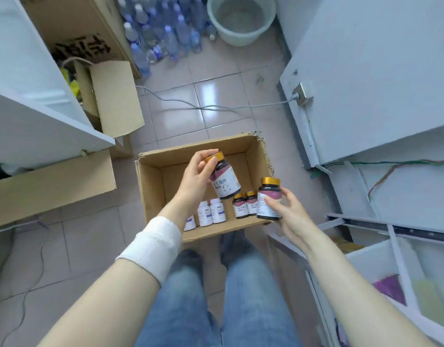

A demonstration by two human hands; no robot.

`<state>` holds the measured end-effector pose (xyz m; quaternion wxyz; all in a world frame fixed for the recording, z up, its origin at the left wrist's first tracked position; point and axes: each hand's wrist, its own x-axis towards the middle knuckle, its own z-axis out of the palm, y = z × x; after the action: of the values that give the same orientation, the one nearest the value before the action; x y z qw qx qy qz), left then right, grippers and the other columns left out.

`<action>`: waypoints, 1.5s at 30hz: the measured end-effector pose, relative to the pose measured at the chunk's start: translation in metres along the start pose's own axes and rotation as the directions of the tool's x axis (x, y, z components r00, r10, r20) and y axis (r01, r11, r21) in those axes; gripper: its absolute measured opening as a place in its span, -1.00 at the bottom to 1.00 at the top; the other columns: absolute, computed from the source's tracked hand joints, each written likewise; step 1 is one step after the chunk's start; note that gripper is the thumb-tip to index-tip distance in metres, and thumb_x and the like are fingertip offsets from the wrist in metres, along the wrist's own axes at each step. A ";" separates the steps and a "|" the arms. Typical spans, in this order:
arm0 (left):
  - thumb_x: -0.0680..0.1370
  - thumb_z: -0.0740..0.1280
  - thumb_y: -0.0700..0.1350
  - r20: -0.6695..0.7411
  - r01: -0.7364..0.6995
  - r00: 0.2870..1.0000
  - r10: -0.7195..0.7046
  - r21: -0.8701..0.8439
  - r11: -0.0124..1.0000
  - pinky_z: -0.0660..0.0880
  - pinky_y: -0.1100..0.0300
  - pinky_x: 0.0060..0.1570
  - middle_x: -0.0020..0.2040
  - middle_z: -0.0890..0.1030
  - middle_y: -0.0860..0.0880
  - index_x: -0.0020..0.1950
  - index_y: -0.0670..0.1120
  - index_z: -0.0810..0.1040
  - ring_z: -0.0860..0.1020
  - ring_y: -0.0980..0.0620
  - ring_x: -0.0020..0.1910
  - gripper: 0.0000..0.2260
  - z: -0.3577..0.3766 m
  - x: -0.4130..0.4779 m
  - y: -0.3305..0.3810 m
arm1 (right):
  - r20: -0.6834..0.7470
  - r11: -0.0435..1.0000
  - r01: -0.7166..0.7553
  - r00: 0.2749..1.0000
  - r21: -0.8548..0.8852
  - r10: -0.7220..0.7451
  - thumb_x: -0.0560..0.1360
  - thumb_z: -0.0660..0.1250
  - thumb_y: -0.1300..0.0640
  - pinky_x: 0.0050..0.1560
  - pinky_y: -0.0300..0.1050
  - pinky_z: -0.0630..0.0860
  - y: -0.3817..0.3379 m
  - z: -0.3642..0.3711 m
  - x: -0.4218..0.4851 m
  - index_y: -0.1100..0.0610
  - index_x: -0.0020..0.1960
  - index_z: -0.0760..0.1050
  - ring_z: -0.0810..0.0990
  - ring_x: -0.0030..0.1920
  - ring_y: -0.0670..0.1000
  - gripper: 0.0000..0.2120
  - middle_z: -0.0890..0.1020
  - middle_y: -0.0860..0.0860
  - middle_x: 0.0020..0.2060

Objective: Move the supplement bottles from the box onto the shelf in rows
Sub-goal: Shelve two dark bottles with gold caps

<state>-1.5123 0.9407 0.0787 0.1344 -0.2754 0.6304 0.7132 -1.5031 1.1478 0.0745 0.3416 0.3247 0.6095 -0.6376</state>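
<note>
Head view: left hand (195, 176) pinches a dark gold-capped bottle (226, 182) at the cap and shoulder. It is tilted and held above the middle of the box (198, 146). Right hand (288, 211) wraps the body of a second dark bottle (268, 199), upright, over the box's near right corner. Both are clear of the box floor.

Left inside the box, along its near wall: two small dark bottles (246, 205) toward the right, and white bottles (210, 212) toward the left, one partly hidden by the left forearm. The rest of the box floor is bare.

Shelf unit (366, 254) sits right of the box. I can't see any finished rows from here.

Handling, my read: rigid bottles, light to moderate weight, glossy labels so a bit slick. I can't tell glass from plastic, so I'd treat them as breakable. A grip round the body beats a cap pinch, which lets the bottle swing. I'd set each one down base-first.
</note>
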 end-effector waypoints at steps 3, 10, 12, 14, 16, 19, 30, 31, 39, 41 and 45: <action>0.63 0.16 -0.11 0.128 -0.045 0.990 0.054 -0.073 0.996 0.51 0.05 0.06 0.05 0.60 -0.08 0.01 0.08 0.48 0.59 0.04 -0.03 -0.86 0.003 -0.028 0.033 | -0.036 0.988 0.104 0.994 0.118 -0.101 0.48 0.32 0.27 0.21 0.02 0.45 0.006 0.009 -0.048 0.13 0.33 0.31 0.56 0.08 0.10 -0.55 0.57 0.13 0.10; 0.62 0.16 -0.08 0.479 -0.114 0.871 0.108 -0.018 0.993 0.58 -0.03 -0.10 -0.12 0.56 -0.10 -0.02 0.03 0.44 0.64 0.00 -0.19 -0.91 0.013 -0.101 0.073 | -0.173 0.869 0.241 0.968 0.432 -0.183 -0.01 0.64 -0.07 -0.15 -0.09 0.64 0.054 0.040 -0.158 0.13 0.06 0.52 0.65 -0.11 0.01 -0.29 0.69 0.09 -0.11; 0.63 0.14 -0.11 0.564 -0.133 0.818 0.116 -0.012 0.991 0.61 0.13 -0.29 -0.15 0.55 -0.07 -0.02 0.01 0.42 0.64 0.14 -0.31 -0.91 0.024 -0.131 0.077 | -0.231 0.812 0.306 0.949 0.497 -0.216 -0.20 0.66 -0.16 -0.16 -0.12 0.64 0.074 0.039 -0.187 0.10 0.05 0.52 0.68 -0.13 -0.03 -0.12 0.72 0.02 -0.15; 0.63 0.14 -0.12 0.642 -0.151 0.758 0.115 0.002 0.989 0.59 0.20 -0.29 -0.12 0.58 -0.05 -0.02 -0.02 0.41 0.63 0.15 -0.30 -0.92 0.041 -0.165 0.077 | -0.295 0.746 0.381 0.921 0.546 -0.255 -0.19 0.66 -0.17 -0.12 -0.13 0.63 0.093 0.033 -0.220 0.12 0.10 0.51 0.68 -0.13 -0.05 -0.08 0.72 0.00 -0.13; 0.63 0.15 -0.12 0.719 -0.183 0.686 0.111 0.022 0.983 0.56 0.19 -0.15 -0.10 0.61 -0.02 -0.03 -0.02 0.41 0.61 0.11 -0.23 -0.92 0.058 -0.201 0.076 | -0.367 0.691 0.450 0.888 0.566 -0.278 -0.16 0.66 -0.17 -0.11 -0.15 0.62 0.109 0.025 -0.255 0.18 0.18 0.47 0.67 -0.12 -0.03 -0.01 0.69 0.04 -0.08; 0.62 0.18 -0.12 0.802 -0.235 0.582 0.134 0.008 0.972 0.52 0.21 -0.06 -0.10 0.62 -0.02 -0.03 0.00 0.43 0.59 0.07 -0.17 -0.93 0.083 -0.251 0.072 | -0.432 0.634 0.540 0.837 0.553 -0.336 -0.12 0.66 -0.16 -0.15 -0.18 0.62 0.131 0.012 -0.306 0.19 0.16 0.50 0.68 -0.13 -0.02 -0.06 0.70 0.03 -0.09; 0.64 0.13 -0.10 0.989 -0.317 0.091 0.119 -0.085 0.945 0.48 0.12 0.10 -0.02 0.59 -0.02 0.06 0.06 0.44 0.57 0.03 -0.03 -0.88 0.166 -0.537 0.002 | -0.697 0.386 0.835 0.544 0.393 -0.467 0.14 0.59 -0.07 0.00 -0.09 0.59 0.310 -0.050 -0.541 0.19 0.20 0.51 0.61 0.15 0.09 -0.29 0.63 0.13 0.14; 0.63 0.13 -0.10 0.991 -0.317 0.068 0.118 -0.090 0.944 0.48 0.13 0.08 -0.03 0.59 -0.01 0.06 0.07 0.44 0.58 0.03 -0.04 -0.88 0.172 -0.566 -0.011 | -0.725 0.383 0.850 0.514 0.360 -0.459 0.15 0.59 -0.08 0.07 -0.05 0.58 0.332 -0.056 -0.563 0.20 0.22 0.50 0.58 0.18 0.12 -0.28 0.61 0.15 0.17; 0.62 0.16 -0.14 0.983 -0.330 -0.176 0.050 -0.107 0.938 0.55 0.27 -0.02 -0.03 0.60 0.00 0.20 -0.02 0.40 0.62 0.09 -0.10 -0.83 0.215 -0.779 -0.086 | -0.893 0.285 0.941 0.279 0.182 -0.353 0.11 0.61 -0.11 0.14 -0.13 0.56 0.478 -0.099 -0.717 0.15 0.21 0.51 0.57 0.22 0.08 -0.25 0.61 0.12 0.18; 0.61 0.18 -0.11 0.977 -0.330 -0.214 0.025 -0.097 0.939 0.53 0.21 0.07 0.01 0.62 0.00 0.21 0.00 0.43 0.60 0.04 0.01 -0.82 0.228 -0.817 -0.102 | -0.918 0.293 0.946 0.235 0.141 -0.318 0.09 0.60 -0.14 0.12 -0.14 0.54 0.505 -0.110 -0.745 0.09 0.19 0.54 0.57 0.22 0.06 -0.27 0.62 0.09 0.17; 0.57 0.27 -0.04 0.962 -0.361 -0.272 0.001 -0.103 0.927 0.46 0.06 0.24 0.05 0.63 0.02 0.22 -0.01 0.46 0.58 0.02 0.13 -0.77 0.264 -0.884 -0.130 | -0.953 0.307 0.949 0.161 0.078 -0.255 0.08 0.60 -0.16 0.17 -0.07 0.47 0.552 -0.144 -0.795 0.03 0.16 0.58 0.57 0.23 0.07 -0.30 0.62 0.08 0.17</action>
<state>-0.7832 1.3567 0.4828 0.4959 0.5067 0.3922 0.5862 -0.6026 1.3106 0.4216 -0.4662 0.3614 0.4703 -0.6564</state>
